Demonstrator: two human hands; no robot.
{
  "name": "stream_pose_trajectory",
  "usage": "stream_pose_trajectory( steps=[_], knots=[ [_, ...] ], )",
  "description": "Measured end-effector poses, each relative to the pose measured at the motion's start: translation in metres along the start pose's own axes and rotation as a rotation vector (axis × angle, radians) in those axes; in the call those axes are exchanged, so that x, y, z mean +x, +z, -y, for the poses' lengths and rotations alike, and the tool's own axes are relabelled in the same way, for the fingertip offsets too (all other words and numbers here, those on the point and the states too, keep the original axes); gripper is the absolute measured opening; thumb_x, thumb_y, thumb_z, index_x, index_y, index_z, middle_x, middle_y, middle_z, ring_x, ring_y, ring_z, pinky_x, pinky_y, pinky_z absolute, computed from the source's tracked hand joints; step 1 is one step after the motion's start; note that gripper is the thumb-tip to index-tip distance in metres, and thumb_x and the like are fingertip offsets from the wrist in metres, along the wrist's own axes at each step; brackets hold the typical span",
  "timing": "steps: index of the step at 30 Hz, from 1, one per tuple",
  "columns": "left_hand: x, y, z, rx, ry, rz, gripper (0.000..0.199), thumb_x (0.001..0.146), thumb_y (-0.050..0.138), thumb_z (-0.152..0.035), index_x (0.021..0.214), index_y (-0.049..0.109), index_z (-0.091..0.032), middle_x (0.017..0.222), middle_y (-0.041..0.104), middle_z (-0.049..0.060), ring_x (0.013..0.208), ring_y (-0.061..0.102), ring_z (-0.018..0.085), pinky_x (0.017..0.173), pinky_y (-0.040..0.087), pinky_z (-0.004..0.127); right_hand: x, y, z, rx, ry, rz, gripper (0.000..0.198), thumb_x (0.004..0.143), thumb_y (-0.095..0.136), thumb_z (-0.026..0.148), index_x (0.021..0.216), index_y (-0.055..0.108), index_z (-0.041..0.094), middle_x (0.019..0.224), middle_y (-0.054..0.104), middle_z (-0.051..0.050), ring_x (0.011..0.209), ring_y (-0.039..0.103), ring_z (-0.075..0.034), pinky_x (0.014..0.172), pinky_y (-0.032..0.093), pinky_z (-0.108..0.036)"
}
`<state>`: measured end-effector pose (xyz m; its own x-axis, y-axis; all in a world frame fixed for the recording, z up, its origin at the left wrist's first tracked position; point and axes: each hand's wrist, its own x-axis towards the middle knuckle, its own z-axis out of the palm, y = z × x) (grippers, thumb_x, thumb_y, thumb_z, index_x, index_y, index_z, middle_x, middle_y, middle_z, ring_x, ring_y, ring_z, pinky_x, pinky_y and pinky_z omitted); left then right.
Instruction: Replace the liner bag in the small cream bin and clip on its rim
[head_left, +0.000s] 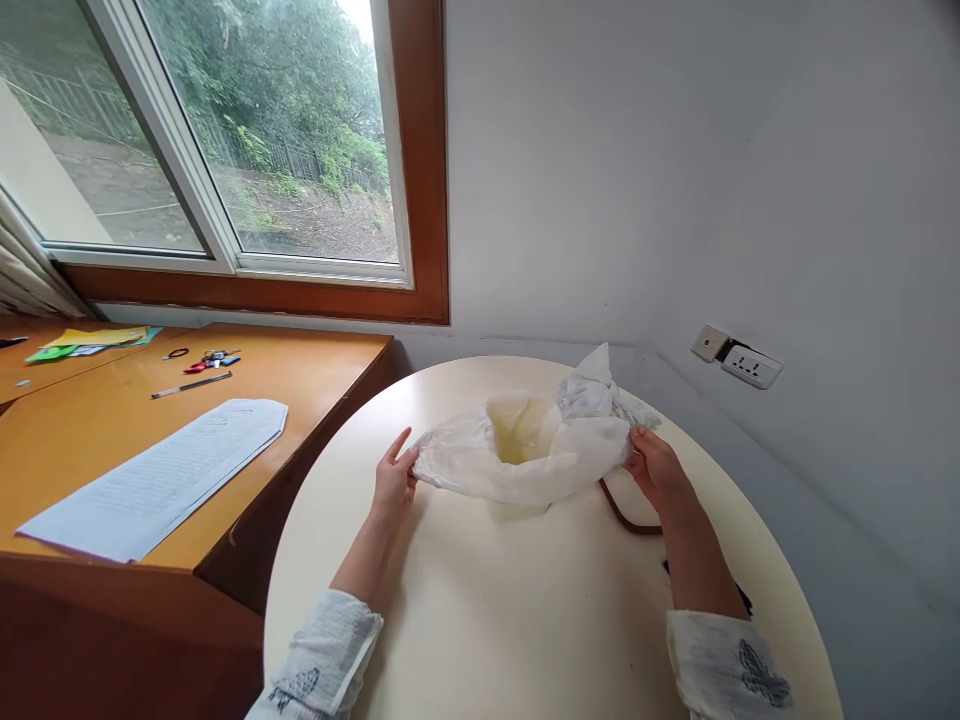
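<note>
Over the round table a white plastic bag (457, 455) is stretched sideways between my two hands. Its mouth gapes in the middle, showing a pale yellowish inside; whether a container stands within it I cannot tell. My left hand (394, 475) pinches the bag's left end, with the thumb raised. At the right end, my right hand (652, 462) grips the bag's edge between thumb and fingers. Just behind the bag stands a knotted white plastic bundle (589, 390), close to my right hand. A brown curved strip (626, 518) lies partly hidden under the bag and right forearm.
The round cream table (495, 620) stands against the wall. A dark object (742, 600) is mostly covered by my right forearm. On the wooden desk (315, 370) at left lie papers (172, 475), a pen (191, 386), keys (217, 358) and coloured sheets (94, 340). Sockets (750, 365) are on the right wall.
</note>
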<state>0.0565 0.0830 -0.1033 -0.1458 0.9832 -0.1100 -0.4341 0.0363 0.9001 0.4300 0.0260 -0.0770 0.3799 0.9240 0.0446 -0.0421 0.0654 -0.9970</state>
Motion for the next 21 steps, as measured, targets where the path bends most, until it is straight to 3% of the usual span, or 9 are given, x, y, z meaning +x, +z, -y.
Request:
stream_pose_trajectory(
  steps=[6,11,15,17,21],
  knots=[
    [-0.004,0.01,-0.02,-0.041,0.021,0.219,0.077,0.06,0.07,-0.019,0.132,0.041,-0.021,0.097,0.066,0.008,0.065,0.059,0.011,0.055,0.045,0.018,-0.003,0.01,0.015,0.128,-0.051,0.044,0.032,0.071,0.058,0.047,0.091,0.055,0.021,0.095,0.062,-0.006,0.088,0.059,-0.021,0.068,0.049,-0.031],
    [-0.003,0.032,-0.043,-0.025,0.023,0.357,0.071,0.065,0.066,-0.017,0.132,0.042,-0.019,0.092,0.067,0.007,0.062,0.058,0.01,0.056,0.045,0.02,-0.009,0.023,0.03,0.203,-0.1,0.123,0.024,0.078,0.053,0.044,0.094,0.052,0.025,0.092,0.061,-0.003,0.083,0.06,-0.017,0.069,0.048,-0.03],
    [0.002,0.047,-0.068,-0.03,0.126,0.446,0.066,0.065,0.062,-0.012,0.129,0.046,-0.02,0.124,0.055,0.01,0.086,0.061,0.017,0.065,0.048,0.022,-0.017,0.03,0.05,0.171,-0.217,0.142,0.032,0.081,0.046,0.048,0.102,0.05,0.025,0.099,0.06,-0.005,0.094,0.058,-0.02,0.078,0.047,-0.034],
    [0.003,0.047,-0.081,-0.02,0.175,0.467,0.062,0.066,0.06,-0.011,0.126,0.049,-0.021,0.135,0.046,0.009,0.102,0.057,0.02,0.071,0.048,0.022,-0.026,0.03,0.063,0.164,-0.273,0.145,0.036,0.08,0.043,0.05,0.106,0.049,0.025,0.107,0.058,-0.007,0.102,0.055,-0.022,0.082,0.046,-0.036],
    [-0.005,0.028,-0.103,0.056,0.227,0.458,0.059,0.067,0.063,-0.013,0.125,0.05,-0.02,0.132,0.049,0.01,0.109,0.054,0.023,0.077,0.049,0.025,-0.047,0.017,0.079,0.204,-0.331,0.198,0.027,0.08,0.042,0.048,0.1,0.046,0.029,0.12,0.052,-0.006,0.112,0.049,-0.023,0.083,0.045,-0.039]
  ],
)
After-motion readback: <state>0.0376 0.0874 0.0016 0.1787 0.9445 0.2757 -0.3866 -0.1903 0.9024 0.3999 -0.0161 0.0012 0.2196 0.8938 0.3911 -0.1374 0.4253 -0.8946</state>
